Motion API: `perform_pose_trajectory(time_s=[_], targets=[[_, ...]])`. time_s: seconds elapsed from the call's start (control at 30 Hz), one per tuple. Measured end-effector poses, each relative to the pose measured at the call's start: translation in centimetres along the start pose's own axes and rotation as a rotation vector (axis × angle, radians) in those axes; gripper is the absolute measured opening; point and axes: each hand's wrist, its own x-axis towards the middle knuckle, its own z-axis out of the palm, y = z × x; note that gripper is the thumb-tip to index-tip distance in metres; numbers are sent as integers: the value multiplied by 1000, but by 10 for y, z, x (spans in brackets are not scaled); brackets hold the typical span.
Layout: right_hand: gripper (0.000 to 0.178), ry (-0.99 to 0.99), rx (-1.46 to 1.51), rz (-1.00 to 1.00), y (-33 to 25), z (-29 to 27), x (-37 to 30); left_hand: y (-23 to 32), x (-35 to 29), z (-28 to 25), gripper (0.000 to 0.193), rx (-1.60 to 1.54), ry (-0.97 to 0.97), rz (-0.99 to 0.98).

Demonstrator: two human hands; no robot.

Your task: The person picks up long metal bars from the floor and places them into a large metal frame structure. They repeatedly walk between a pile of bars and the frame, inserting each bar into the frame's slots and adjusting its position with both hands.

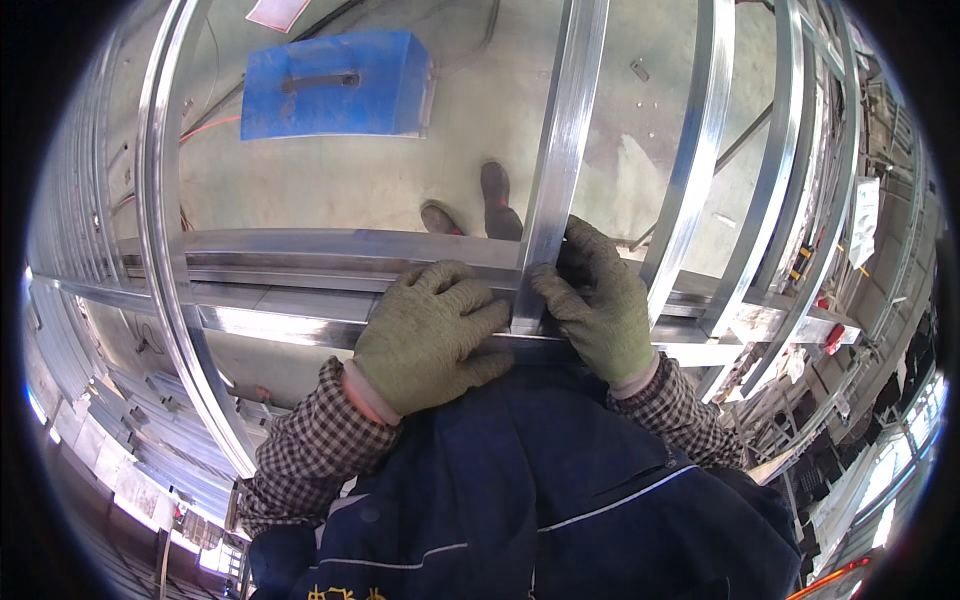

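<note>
My left hand point(430, 340), in a grey-green work glove, lies over a shiny metal rail point(270, 322) that runs crosswise in front of my body. Its fingers bend over the top of the rail, and its thumb is on the near side. My right hand point(600, 305), gloved the same way, grips the near end of a long upright-running metal profile point(562, 150). The right thumb is on the profile's face and the other fingers go round its right side, partly hidden. This profile end meets the crosswise rail between my two hands.
More metal profiles point(695, 150) run parallel to the right, and another profile point(155, 180) stands to the left. A blue box-shaped block point(325, 90) with a dark slot sits on the floor beyond the rail. Two shoes point(495, 185) show below. Stacked metal lengths point(75, 350) lie at left.
</note>
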Motion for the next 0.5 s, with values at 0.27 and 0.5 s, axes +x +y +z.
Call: perform_pose_trajectory(time_s=[0.27, 0.5], targets=[[51, 13, -10, -39, 0, 0, -4, -1, -3, 2, 42, -16, -22, -18], [57, -1, 49, -101, 1, 3, -6, 5, -7, -4, 48, 14, -2, 48]])
